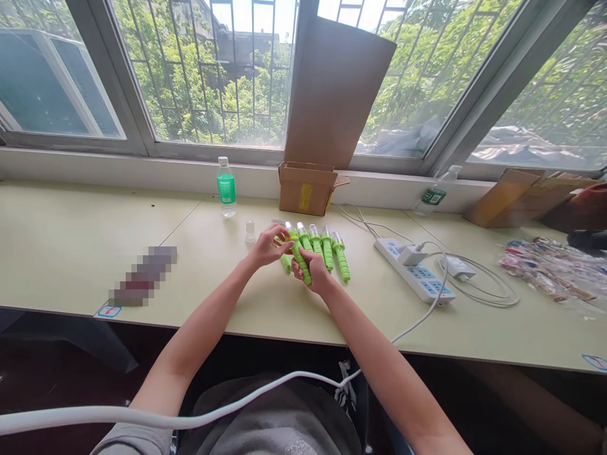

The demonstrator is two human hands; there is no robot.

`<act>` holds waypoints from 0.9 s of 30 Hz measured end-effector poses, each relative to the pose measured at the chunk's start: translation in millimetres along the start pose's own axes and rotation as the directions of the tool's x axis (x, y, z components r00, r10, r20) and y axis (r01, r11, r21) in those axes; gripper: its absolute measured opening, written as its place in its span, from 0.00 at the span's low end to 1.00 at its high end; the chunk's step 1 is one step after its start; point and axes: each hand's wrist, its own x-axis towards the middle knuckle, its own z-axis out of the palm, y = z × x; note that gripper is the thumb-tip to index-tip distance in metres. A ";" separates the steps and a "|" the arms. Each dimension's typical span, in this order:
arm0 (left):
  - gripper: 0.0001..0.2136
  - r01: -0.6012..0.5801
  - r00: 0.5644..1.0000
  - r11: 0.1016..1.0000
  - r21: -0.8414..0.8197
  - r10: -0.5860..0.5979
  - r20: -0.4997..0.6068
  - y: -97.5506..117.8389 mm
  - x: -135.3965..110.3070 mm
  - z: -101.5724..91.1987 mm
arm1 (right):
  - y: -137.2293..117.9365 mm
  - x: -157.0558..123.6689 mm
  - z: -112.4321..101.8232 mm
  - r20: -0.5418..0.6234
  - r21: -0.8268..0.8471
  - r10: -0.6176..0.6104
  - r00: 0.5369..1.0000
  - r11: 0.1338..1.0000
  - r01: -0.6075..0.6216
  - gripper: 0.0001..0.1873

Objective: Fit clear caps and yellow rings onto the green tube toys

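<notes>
Several green stick-shaped items with clear tips (327, 248) lie side by side on the pale table (85, 246). My right hand (313, 268) is closed around the lower end of one green stick (298, 253). Fingers of my left hand (268, 246) pinch that same stick near its upper end. Another green stick (285, 263) lies partly hidden under my hands. A small clear cap (250, 230) stands on the table just left of my left hand.
A green-labelled water bottle (226, 188) and an open cardboard box (306, 188) stand by the window ledge. A white power strip (412, 270) with plugged chargers and cables lies to the right. Packets (545, 265) and flat cardboard (521, 196) are at far right.
</notes>
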 end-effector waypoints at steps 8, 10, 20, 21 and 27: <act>0.17 0.003 0.999 0.999 0.032 -0.001 -0.047 -5.6 1.9 -0.7 | -7.1 -5.9 6.9 0.030 -0.010 0.032 0.999 0.999 -0.032 0.19; 0.17 -0.011 0.998 0.997 0.071 0.016 -0.057 -6.9 1.8 -1.9 | -8.3 -7.2 8.1 0.037 -0.005 0.016 0.999 1.000 -0.016 0.20; 0.12 0.010 0.979 0.976 0.220 0.035 -0.199 -12.5 2.3 -10.6 | -5.9 -3.6 4.9 -0.062 -0.061 -0.175 0.983 0.983 0.171 0.20; 0.11 0.012 0.977 0.975 0.224 0.037 -0.211 -14.1 3.2 -10.7 | -5.1 -3.1 4.9 -0.076 -0.076 -0.192 0.978 0.980 0.186 0.20; 0.07 0.082 0.976 0.948 0.307 -0.014 -0.219 -17.5 12.1 -8.7 | -1.2 -2.9 6.8 -0.123 -0.171 -0.252 0.960 0.958 0.229 0.21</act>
